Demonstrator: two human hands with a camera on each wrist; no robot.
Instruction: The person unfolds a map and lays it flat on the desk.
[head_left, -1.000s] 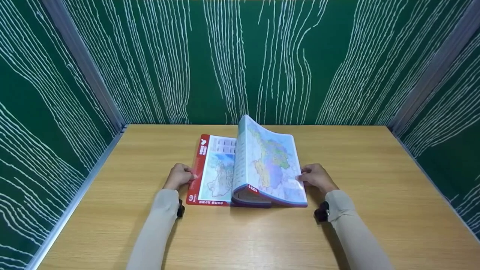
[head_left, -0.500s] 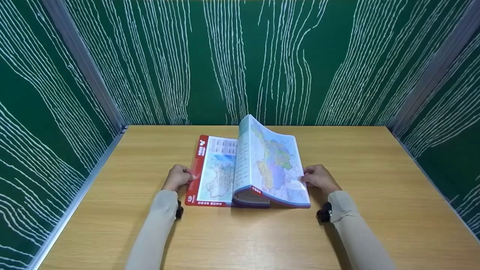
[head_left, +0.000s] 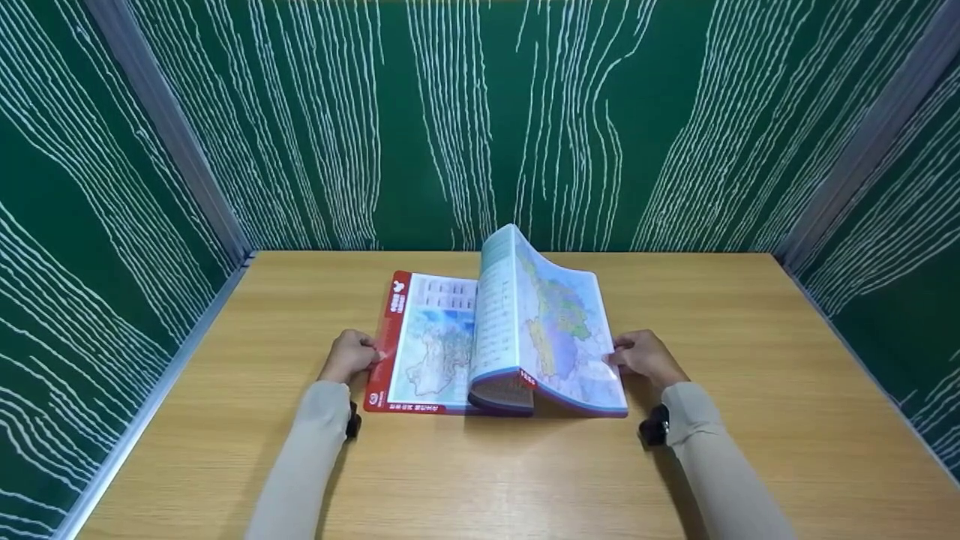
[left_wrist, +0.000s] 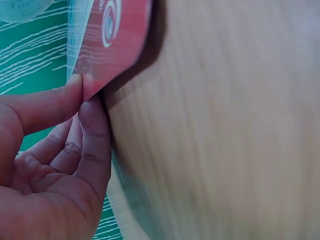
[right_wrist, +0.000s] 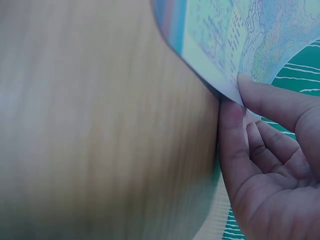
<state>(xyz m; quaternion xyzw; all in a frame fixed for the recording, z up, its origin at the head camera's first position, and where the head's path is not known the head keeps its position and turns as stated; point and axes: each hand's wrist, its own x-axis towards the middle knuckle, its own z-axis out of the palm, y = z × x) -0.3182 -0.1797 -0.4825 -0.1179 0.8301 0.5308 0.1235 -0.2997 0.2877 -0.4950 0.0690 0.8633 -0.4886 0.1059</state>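
Observation:
A thin folding map sheet with a red left border lies on the table, its middle bulging up in a raised fold. Its right panel shows a coloured map and slopes down to the table. My left hand pinches the red left edge between thumb and forefinger, as the left wrist view shows with the red corner. At the opposite edge my right hand pinches the map's margin between thumb and forefinger. What lies under the fold is mostly hidden.
The wooden table extends around the sheet on all sides. Green panels with white wavy lines stand behind it and at both sides, with grey posts at the corners. A dark wrist device sits at the right cuff.
My hands have moved slightly apart, the left one leftward and the right one rightward. The sheet's outer edges have spread with them, and the raised fold has shifted a little right.

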